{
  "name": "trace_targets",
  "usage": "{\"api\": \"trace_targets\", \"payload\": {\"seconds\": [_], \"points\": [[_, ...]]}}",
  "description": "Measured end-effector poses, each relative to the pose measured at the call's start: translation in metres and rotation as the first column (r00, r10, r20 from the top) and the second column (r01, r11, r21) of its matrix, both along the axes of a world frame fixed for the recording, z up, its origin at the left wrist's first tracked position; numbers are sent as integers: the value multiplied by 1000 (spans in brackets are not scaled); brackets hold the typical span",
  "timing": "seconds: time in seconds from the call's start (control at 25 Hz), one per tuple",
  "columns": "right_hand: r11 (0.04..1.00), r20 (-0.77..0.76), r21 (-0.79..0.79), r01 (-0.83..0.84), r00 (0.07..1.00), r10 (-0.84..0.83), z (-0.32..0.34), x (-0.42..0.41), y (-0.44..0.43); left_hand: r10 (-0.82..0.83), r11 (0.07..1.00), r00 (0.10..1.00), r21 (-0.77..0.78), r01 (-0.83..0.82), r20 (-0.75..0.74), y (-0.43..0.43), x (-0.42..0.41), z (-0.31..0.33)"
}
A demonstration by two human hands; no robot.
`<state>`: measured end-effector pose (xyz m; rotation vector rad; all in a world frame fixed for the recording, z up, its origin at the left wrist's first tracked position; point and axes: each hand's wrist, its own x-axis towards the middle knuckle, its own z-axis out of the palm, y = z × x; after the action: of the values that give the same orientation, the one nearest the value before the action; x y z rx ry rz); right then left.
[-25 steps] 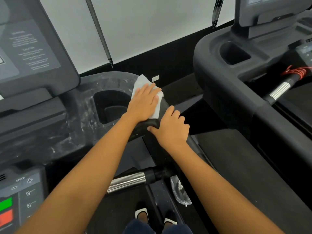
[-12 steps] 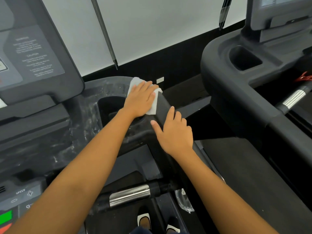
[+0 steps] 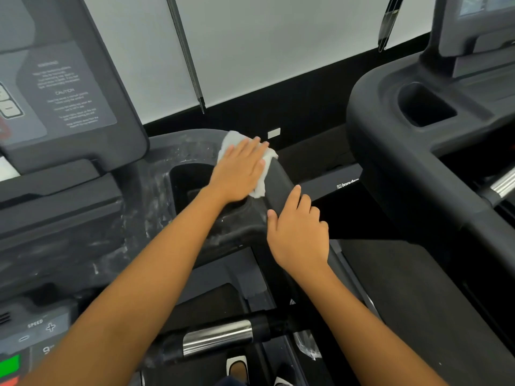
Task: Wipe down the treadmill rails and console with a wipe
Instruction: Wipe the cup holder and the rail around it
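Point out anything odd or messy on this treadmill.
Whitish streaks smear the dark console tray left of the cup holder, likely residue. A crumpled clear plastic scrap lies low near the shoes.

"CAUTION" on the console panel [image 3: 64, 93]; "SPEED", "+" and "9" on the keypad [image 3: 39, 337].
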<state>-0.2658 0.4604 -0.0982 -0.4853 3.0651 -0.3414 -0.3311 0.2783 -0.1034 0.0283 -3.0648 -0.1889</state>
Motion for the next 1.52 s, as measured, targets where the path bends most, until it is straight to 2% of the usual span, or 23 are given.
{"api": "trace_targets", "payload": {"seconds": [0.12, 0.2, 0.36, 0.44, 0.56, 0.68, 0.76, 0.92, 0.96, 1.04, 1.16, 1.24, 1.32, 1.4, 1.48, 1.52], "points": [[1000, -14, 7, 3, 1000, -2, 0, 0, 0, 202, 978, 978, 42, -204, 41, -30, -21, 4], [1000, -9, 13, 2, 1000, -2, 0, 0, -1, 239, 970, 970, 30, -241, 50, -21, -26, 8], [998, 13, 57, 35, 999, -36, 4, 1, -5, -24, 1000, 999, -17, 24, 24, 27, -8, 4], [996, 21, 63, 58, 998, -59, 4, -3, -14, -74, 997, 997, 0, 75, 23, 18, -6, 4], [998, 12, 54, 43, 999, -44, 3, -21, -36, 78, 997, 997, 19, -78, -21, -20, -9, 3], [997, 11, 65, 34, 999, -34, 0, -36, -57, 309, 951, 951, -1, -309, 25, -61, -5, 2], [997, 1, 68, 37, 999, -37, 0, -40, -65, 388, 922, 921, -3, -388, 35, -57, 0, 4], [999, -29, 46, 17, 999, -16, 0, -45, -69, 162, 987, 985, -32, -160, 65, -31, 12, 0], [999, -36, 43, 7, 999, -6, -1, -44, -67, 164, 986, 983, -21, -163, 76, -44, 14, 2], [999, -46, 40, -8, 999, 10, -2, -43, -64, 296, 955, 952, 9, -298, 81, -80, 21, 6], [998, -59, 57, 4, 998, -1, -2, -42, -64, 571, 814, 813, 52, -579, 111, -117, 34, 9], [998, -57, 67, 17, 998, -14, -1, -42, -66, 634, 758, 757, 68, -649, 160, -115, 30, 9], [997, -65, 79, 21, 998, -16, -2, -42, -68, 549, 828, 823, 39, -559, 143, -100, 17, 10], [996, -78, 88, 29, 997, -22, -3, -42, -68, 388, 918, 912, 29, -395, 135, -83, 3, 9], [995, -91, 92, 33, 996, -25, -4, -42, -68, 286, 956, 949, 30, -292, 128, -78, -2, 8], [995, -95, 93, 33, 995, -24, -4, -42, -67, 287, 955, 951, 40, -293, 113, -82, 0, 9]]}}
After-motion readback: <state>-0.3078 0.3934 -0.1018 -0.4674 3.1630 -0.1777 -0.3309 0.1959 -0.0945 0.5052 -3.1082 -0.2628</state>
